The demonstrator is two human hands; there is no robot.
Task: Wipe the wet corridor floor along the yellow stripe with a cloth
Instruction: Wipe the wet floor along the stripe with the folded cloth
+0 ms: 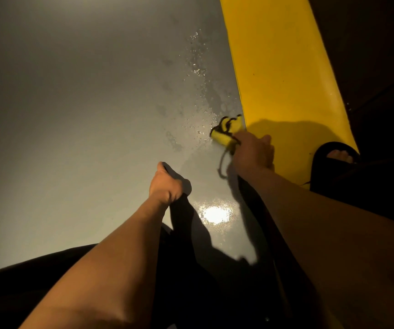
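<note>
Cloth (226,132) in right hand (253,151)

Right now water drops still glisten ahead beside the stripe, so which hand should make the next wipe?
Right. The right hand already grips the cloth at the droplets beside the yellow stripe; the left hand rests on the floor, holding nothing.

Single head-worn wide-angle view, aimed steeply down and forward, close over glossy grey floor (72,115); broad yellow painted stripe (279,67) seen at right edge.
</note>
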